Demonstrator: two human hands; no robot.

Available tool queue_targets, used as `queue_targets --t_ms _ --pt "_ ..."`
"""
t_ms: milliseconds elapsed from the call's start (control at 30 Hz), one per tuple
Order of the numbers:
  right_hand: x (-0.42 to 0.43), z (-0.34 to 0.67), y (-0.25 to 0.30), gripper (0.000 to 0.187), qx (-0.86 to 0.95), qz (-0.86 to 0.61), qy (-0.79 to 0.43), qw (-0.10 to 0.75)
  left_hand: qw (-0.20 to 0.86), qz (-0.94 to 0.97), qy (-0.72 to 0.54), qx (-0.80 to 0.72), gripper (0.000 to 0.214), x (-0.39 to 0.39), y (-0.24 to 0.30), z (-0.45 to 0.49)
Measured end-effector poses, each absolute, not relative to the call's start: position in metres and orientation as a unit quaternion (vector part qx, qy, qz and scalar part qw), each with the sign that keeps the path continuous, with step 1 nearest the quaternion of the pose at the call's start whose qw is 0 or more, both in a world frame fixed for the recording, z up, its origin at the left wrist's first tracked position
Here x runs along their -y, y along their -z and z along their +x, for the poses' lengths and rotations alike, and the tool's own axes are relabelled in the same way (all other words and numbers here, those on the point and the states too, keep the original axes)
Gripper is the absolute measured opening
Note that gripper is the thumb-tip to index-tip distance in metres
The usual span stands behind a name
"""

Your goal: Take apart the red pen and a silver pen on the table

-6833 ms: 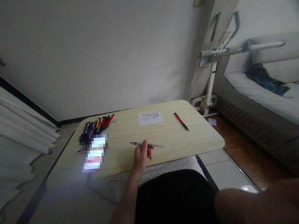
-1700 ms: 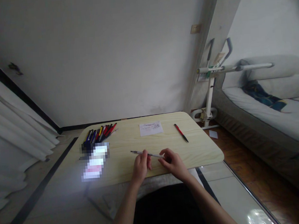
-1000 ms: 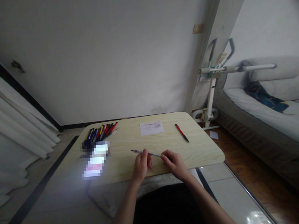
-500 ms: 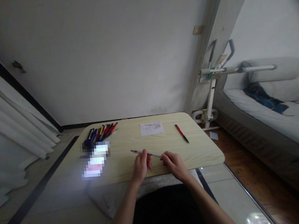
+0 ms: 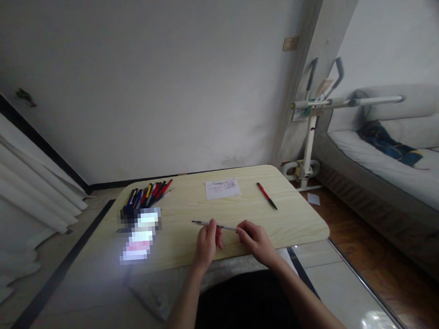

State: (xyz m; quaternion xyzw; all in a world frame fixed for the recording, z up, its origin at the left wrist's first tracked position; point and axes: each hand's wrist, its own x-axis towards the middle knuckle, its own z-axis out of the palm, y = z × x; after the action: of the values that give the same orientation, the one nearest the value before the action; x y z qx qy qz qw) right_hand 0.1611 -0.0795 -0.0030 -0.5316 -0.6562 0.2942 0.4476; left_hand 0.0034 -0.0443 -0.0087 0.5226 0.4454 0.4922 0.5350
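Note:
My left hand (image 5: pixel 208 244) pinches a thin clear pen (image 5: pixel 227 227) near its middle, just above the near part of the pale wooden table (image 5: pixel 291 219). My right hand (image 5: pixel 255 241) is closed on the pen's right end. The pen lies roughly level, its dark tip pointing left. A red and black pen (image 5: pixel 267 196) lies alone at the far right of the table. A small printed paper slip (image 5: pixel 222 188) sits at the far middle.
A row of several coloured pens (image 5: pixel 148 194) lies at the far left, beside a blurred-out patch (image 5: pixel 140 235). An exercise machine (image 5: pixel 309 128) stands past the table's right corner, with a grey sofa (image 5: pixel 392 162) beyond. White curtains (image 5: pixel 15 199) hang at left.
My right hand came up from my lap and took the pen's right end. Over the last second both hands have held nearly still.

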Motion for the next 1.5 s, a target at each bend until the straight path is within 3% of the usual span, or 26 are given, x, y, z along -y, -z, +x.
queue_targets --t_ms 367,867,1500 --pt "0.0775 0.1628 0.0086 0.017 0.648 -0.521 -0.307 0.464 0.529 0.520 -0.493 -0.454 0.048 0.0444 0.0056 0.0040" --pt "0.0786 0.1613 0.0021 0.034 0.660 -0.529 -0.306 0.436 0.535 0.526 -0.493 -0.441 0.047 0.0450 0.0067 0.0039" --pt "0.0792 0.1616 0.0052 0.017 0.650 -0.522 -0.311 0.456 0.531 0.521 -0.493 -0.451 0.048 0.0435 0.0080 0.0036"
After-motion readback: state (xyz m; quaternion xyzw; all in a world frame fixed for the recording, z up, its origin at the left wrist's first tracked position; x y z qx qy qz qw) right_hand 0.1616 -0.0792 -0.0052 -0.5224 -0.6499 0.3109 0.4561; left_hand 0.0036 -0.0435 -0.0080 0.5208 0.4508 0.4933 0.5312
